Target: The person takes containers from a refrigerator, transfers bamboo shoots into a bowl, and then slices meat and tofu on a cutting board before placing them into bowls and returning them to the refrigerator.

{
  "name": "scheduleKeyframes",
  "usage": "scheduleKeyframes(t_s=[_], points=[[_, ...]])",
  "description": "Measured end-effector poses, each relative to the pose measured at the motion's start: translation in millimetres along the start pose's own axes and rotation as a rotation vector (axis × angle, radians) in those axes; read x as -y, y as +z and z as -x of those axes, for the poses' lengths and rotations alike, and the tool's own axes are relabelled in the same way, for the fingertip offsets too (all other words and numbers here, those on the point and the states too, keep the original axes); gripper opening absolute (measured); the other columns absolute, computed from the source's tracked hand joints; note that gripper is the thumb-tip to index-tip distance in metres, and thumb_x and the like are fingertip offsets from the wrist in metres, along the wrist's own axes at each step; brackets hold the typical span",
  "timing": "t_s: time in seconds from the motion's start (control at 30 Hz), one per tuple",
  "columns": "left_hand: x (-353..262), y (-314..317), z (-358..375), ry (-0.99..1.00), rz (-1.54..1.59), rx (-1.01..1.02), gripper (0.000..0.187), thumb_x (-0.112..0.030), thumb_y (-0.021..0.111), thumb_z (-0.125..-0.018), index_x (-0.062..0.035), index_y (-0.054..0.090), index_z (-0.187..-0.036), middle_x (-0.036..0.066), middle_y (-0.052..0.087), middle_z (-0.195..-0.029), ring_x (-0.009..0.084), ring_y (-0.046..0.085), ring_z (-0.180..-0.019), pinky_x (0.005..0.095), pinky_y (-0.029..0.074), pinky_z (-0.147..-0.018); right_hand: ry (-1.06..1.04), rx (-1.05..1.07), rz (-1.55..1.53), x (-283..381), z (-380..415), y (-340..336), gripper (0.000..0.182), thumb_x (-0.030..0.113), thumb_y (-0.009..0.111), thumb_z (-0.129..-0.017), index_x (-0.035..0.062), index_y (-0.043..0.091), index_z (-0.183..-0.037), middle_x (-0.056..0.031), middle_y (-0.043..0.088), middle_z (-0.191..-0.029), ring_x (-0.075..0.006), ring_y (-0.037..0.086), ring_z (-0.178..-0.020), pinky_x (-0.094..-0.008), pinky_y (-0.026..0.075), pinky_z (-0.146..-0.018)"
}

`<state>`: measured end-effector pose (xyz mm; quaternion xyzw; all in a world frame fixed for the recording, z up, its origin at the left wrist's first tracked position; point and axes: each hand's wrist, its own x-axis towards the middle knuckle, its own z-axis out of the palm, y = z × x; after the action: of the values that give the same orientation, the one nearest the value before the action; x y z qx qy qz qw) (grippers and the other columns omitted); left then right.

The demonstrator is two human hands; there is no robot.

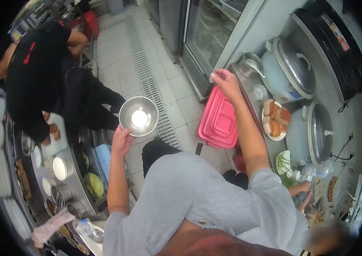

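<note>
My left hand (122, 141) is closed on the rim of a shiny metal bowl (126, 112), held out over the tiled floor. A bright white patch shows at the bottom of the bowl. My right hand (228, 84) is stretched forward, its fingers bent together in a pinch beside the glass-door fridge (213, 34). Something small and pale shows at the fingertips, and I cannot tell what it is. Below that hand, a pink lidded plastic box (204, 132) rests low by the counter.
On the right counter (249, 87) stand a metal pot (250, 65), large lidded cookers (281, 70) and a plate of bread pieces (276, 119). A person in black (40, 72) bends over the left worktop. Another person's hands (302, 190) hold greens at lower right. A drain grate (146, 79) crosses the floor.
</note>
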<state>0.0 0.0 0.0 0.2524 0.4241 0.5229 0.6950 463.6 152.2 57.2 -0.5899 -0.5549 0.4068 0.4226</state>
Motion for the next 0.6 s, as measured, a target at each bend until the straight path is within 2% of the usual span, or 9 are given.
scheduleKeyframes(t_s=[0.07, 0.1, 0.13, 0.2, 0.3, 0.4, 0.5, 0.6], points=[[-3, 14, -1, -0.011, -0.055, 0.035, 0.075, -0.002, 0.067, -0.086, -0.0065, 0.038, -0.155, 0.012, 0.060, -0.139, 0.0285, 0.064, -0.125, 0.0479, 0.059, -0.099, 0.009, 0.144, 0.063, 29, 26, 20, 0.061, 0.038, 0.078, -0.093, -0.0039, 0.062, -0.135, -0.0154, 0.074, -0.112, -0.0195, 0.071, -0.098, -0.0302, 0.058, -0.083], [-3, 31, -128, -0.021, -0.036, 0.111, 0.074, -0.001, 0.066, -0.086, -0.0060, 0.039, -0.155, 0.012, 0.060, -0.140, 0.0276, 0.064, -0.125, 0.0474, 0.059, -0.099, 0.026, 0.204, 0.124, 34, -69, 30, 0.061, 0.039, 0.078, -0.093, -0.0039, 0.063, -0.133, -0.0122, 0.074, -0.103, -0.0168, 0.070, -0.090, -0.0304, 0.058, -0.073], [-5, 34, -162, -0.049, -0.077, 0.156, 0.074, -0.001, 0.066, -0.086, -0.0054, 0.039, -0.154, 0.012, 0.060, -0.140, 0.0268, 0.064, -0.124, 0.0468, 0.058, -0.099, 0.035, 0.276, 0.033, 16, -80, 54, 0.060, 0.038, 0.078, -0.093, -0.0033, 0.063, -0.133, -0.0102, 0.073, -0.097, -0.0146, 0.068, -0.081, -0.0313, 0.057, -0.065], [-21, 43, -205, -0.136, -0.132, 0.208, 0.069, 0.001, 0.065, -0.087, -0.0023, 0.040, -0.152, 0.012, 0.057, -0.140, 0.0235, 0.062, -0.126, 0.0423, 0.057, -0.101, 0.154, 0.404, 0.019, 21, -77, 104, 0.058, 0.038, 0.078, -0.093, -0.0027, 0.064, -0.130, -0.0091, 0.073, -0.095, -0.0134, 0.067, -0.077, -0.0298, 0.057, -0.062], [-48, 77, -280, -0.219, -0.199, 0.443, 0.071, -0.005, 0.069, -0.088, -0.0025, 0.039, -0.153, 0.012, 0.056, -0.140, 0.0222, 0.061, -0.122, 0.0363, 0.056, -0.100, 0.263, 0.291, -0.039, 21, -100, 132, 0.045, 0.029, 0.075, -0.095, -0.0026, 0.066, -0.125, -0.0080, 0.073, -0.094, -0.0127, 0.066, -0.074, -0.0291, 0.056, -0.060], [-69, 99, -347, -0.307, -0.354, 0.597, 0.071, -0.014, 0.073, -0.092, -0.0021, 0.039, -0.153, 0.014, 0.056, -0.139, 0.0223, 0.062, -0.119, 0.0371, 0.057, -0.096, 0.343, 0.073, -0.207, -3, -125, 125, 0.031, 0.017, 0.069, -0.095, -0.0017, 0.069, -0.120, -0.0057, 0.073, -0.092, -0.0122, 0.066, -0.072, -0.0290, 0.056, -0.060], [-88, 127, -393, -0.277, -0.325, 0.723, 0.070, -0.025, 0.074, -0.095, -0.0013, 0.040, -0.152, 0.016, 0.058, -0.137, 0.0232, 0.062, -0.119, 0.0381, 0.058, -0.092, 0.282, -0.153, -0.263, -19, -134, 104, 0.027, 0.009, 0.064, -0.094, -0.0006, 0.070, -0.119, -0.0043, 0.073, -0.092, -0.0117, 0.066, -0.071, -0.0292, 0.056, -0.060], [-109, 146, -430, -0.256, -0.376, 0.696, 0.058, -0.024, 0.069, -0.100, 0.0002, 0.046, -0.147, 0.018, 0.063, -0.129, 0.0258, 0.067, -0.114, 0.0378, 0.059, -0.090, 0.318, -0.375, -0.288, -35, -131, 74, 0.024, 0.007, 0.065, -0.091, -0.0008, 0.072, -0.113, -0.0054, 0.073, -0.090, -0.0132, 0.068, -0.071, -0.0307, 0.056, -0.059]])
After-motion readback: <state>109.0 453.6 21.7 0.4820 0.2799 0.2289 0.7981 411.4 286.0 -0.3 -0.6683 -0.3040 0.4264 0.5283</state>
